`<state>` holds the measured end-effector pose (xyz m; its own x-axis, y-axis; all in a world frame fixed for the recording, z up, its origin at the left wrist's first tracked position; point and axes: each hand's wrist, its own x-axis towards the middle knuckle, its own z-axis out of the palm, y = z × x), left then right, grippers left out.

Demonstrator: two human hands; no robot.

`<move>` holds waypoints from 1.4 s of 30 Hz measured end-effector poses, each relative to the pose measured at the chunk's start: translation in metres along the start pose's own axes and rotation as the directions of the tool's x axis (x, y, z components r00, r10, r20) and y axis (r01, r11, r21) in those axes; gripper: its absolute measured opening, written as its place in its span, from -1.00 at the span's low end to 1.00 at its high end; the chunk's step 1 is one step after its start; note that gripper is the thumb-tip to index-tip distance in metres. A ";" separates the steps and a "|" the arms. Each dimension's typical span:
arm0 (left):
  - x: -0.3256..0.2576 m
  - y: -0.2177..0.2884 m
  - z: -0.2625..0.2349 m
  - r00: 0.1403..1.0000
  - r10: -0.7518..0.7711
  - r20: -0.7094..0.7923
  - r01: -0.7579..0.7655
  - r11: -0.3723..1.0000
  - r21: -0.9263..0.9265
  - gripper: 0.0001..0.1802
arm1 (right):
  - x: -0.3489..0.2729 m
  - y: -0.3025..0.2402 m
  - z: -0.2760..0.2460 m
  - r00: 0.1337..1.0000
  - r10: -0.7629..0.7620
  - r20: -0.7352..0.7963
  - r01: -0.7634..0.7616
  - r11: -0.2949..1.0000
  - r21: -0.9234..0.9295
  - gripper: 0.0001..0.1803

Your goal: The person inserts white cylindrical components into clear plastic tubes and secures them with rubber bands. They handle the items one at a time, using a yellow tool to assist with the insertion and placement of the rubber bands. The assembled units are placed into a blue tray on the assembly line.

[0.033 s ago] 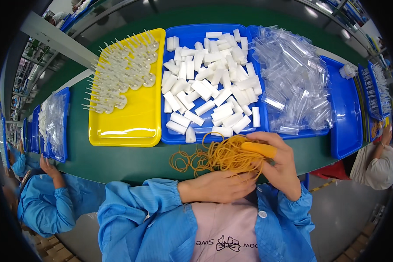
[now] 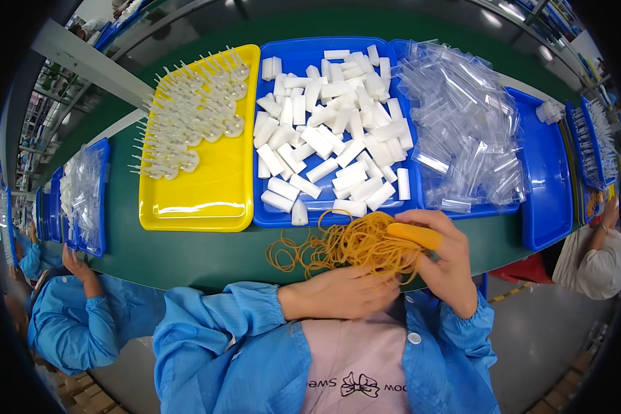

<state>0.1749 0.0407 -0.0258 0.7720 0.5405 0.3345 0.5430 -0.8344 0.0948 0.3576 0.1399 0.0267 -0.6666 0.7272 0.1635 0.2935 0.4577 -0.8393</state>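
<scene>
A tangled heap of yellow-orange rubber bands [image 2: 366,238] lies at the table's near edge, with several loose loops trailing off to its left. My left hand [image 2: 343,293] is closed along the near side of the heap, its fingers curled against the bands and its thumb hidden. From the right, my right hand [image 2: 443,257] grips the heap's edge, thumb and fingers bent round some bands. An orange finger cot [image 2: 415,235] covers one finger of that hand. Just beyond the heap, a blue tray [image 2: 283,218] holds many white blocks [image 2: 317,141].
At left stands a yellow tray [image 2: 200,215] of white pieces with thin pins [image 2: 186,117]. Clear plastic sleeves [image 2: 462,124] fill a tray at right, beside another blue tray [image 2: 548,186]. Co-workers sit at both sides; a blue sleeve [image 2: 83,324] shows at left.
My right hand has shifted slightly right, and the bands at its fingers have moved with it. My left hand has slid a little to the left.
</scene>
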 end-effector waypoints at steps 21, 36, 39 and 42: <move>-0.026 -0.004 -0.013 0.934 -0.239 -0.266 0.272 0.957 0.095 -0.64 | -0.047 0.025 -0.050 0.873 0.191 -0.448 -0.412 0.781 -0.469 -0.61; 0.013 -0.008 -0.007 0.952 -0.303 0.040 0.303 0.953 0.003 -0.45 | -0.058 0.010 -0.074 0.921 0.149 -0.360 -0.372 0.610 -0.700 -0.61; 0.009 -0.009 -0.009 0.950 -0.312 0.016 0.312 0.950 -0.021 -0.48 | -0.054 0.009 -0.070 0.923 0.121 -0.365 -0.358 0.621 -0.697 -0.71; 0.006 -0.011 -0.009 0.944 -0.330 0.001 0.330 0.943 -0.036 -0.48 | -0.051 0.006 -0.068 0.923 0.080 -0.377 -0.336 0.647 -0.685 -0.78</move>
<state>0.1705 0.0526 -0.0159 0.5497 0.7859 0.2833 0.7550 -0.6125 0.2340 0.4399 0.1406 0.0484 -0.3332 0.9004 0.2798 0.8830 0.4021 -0.2423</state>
